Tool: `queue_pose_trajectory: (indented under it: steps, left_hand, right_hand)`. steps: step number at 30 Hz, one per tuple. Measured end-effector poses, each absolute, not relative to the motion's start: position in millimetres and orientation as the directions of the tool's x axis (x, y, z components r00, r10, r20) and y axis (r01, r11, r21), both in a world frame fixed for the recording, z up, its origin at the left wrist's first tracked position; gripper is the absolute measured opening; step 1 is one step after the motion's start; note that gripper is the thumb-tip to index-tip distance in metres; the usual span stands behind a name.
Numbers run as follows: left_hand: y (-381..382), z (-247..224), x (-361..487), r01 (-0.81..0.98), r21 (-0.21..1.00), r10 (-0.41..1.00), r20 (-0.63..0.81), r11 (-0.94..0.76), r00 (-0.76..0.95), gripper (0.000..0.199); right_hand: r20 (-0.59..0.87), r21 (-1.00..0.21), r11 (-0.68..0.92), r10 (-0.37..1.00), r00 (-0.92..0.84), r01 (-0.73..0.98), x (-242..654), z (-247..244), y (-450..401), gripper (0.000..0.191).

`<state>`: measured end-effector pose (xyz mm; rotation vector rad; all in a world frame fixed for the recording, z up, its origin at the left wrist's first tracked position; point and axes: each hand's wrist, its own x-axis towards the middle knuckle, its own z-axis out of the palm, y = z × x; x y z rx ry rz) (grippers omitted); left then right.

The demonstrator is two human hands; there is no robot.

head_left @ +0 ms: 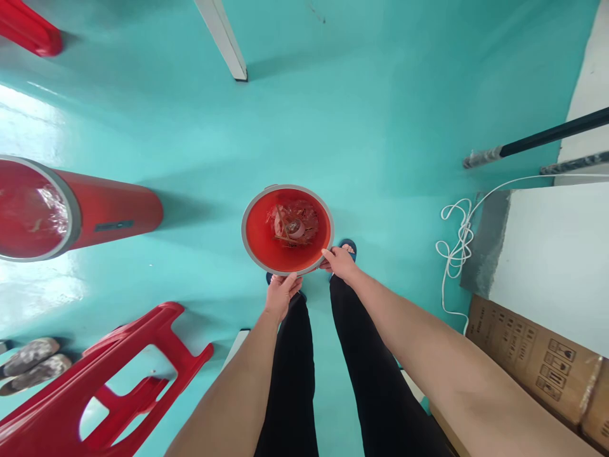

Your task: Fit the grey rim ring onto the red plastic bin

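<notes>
A round red bin [259, 231] with a grey rim is in the middle of the view, in front of my feet. Down inside it lies a heap of litter [295, 223], with clear crumpled plastic and thin brown sticks. My left hand [281, 294] grips the near rim, thumb on top and fingers curled underneath. On the near right part of the rim my right hand [337, 261] is closed in the same way. Whether the bin's bottom touches the floor I cannot tell.
A taller red bin [109, 208] stands at the left. Red plastic stools [157, 330] are at the lower left, beside a pair of shoes [33, 362]. A white cable [459, 244], black poles [533, 139] and cardboard boxes [523, 355] are on the right. A white leg [223, 41] stands ahead.
</notes>
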<state>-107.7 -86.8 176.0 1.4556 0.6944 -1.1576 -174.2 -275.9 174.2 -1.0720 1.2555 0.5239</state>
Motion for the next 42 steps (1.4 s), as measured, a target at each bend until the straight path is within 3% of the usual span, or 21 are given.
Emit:
queue_pose_trajectory:
  steps: [5, 14, 26, 31, 42]
  left_hand:
    - [-81.7, 168.9, -103.3, 0.865, 0.424, -0.254, -0.897, -0.269, 0.361, 0.052]
    - [-81.7, 164.1, -107.8, 0.789, 0.504, -0.277, -0.861, -0.351, 0.427, 0.045]
    - [-90.1, 173.4, -132.8, 0.643, 0.565, -0.067, -0.776, -0.516, 0.627, 0.022]
    - [-80.8, 165.9, -122.1, 0.685, 0.530, -0.100, -0.821, -0.500, 0.562, 0.025]
    - [-81.2, 171.9, -96.5, 0.787, 0.363, -0.282, -0.927, -0.499, 0.249, 0.042]
  right_hand:
    - [-0.937, -0.347, 0.469, -0.201, 0.285, -0.812, -174.5, 174.1, -275.0, 0.028]
    - [-0.938, -0.347, 0.489, -0.174, 0.300, -0.800, -176.5, 171.5, -275.7, 0.023]
    - [-0.931, -0.361, 0.386, -0.201, 0.305, -0.849, -176.1, 169.3, -278.4, 0.026]
    - [-0.926, -0.376, 0.391, -0.199, 0.322, -0.840, -176.4, 172.9, -280.6, 0.025]
    - [-0.924, -0.381, 0.407, -0.181, 0.336, -0.830, -175.0, 177.1, -281.4, 0.020]
